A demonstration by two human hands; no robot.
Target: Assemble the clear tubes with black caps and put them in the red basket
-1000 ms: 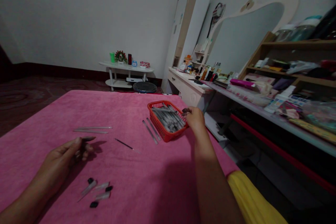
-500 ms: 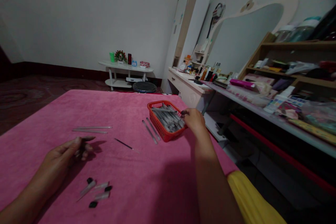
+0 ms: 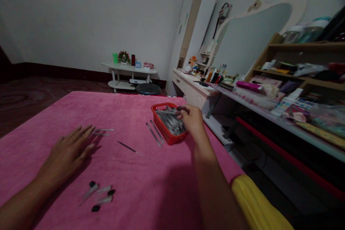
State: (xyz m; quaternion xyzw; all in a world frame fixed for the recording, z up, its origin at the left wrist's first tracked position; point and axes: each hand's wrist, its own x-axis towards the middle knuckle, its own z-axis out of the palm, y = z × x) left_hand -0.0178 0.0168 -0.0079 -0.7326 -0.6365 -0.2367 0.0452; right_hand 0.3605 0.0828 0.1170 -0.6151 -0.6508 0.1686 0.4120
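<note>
The left grip has spread toward the clear tubes, the right grip shifted over the basket.

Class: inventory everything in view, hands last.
Cloth: one, pink, foreground
Basket: one, red, on cloth
Pen tubes: many, clear, in basket
Loose tubes: two, clear, beside basket
Further tubes: two visible, clear, left
Pen refill: one, black, central
Short pieces: three, clear, lower left
Stubs: three, black, among short pieces
Side table: one, white, background
Cup: one, green, on side table
Potted plant: one, red and green, beside cup
Cabinet: one, white, background
Dressing table: one, white, right
Mirror: one, white frame, right
Shelf unit: one, brown, right
Clutter: uncounted, mixed colours, right
Fabric: one, yellow, lower right
Left hand: one, bare, by further tubes
Right hand: one, bare, over basket
</note>
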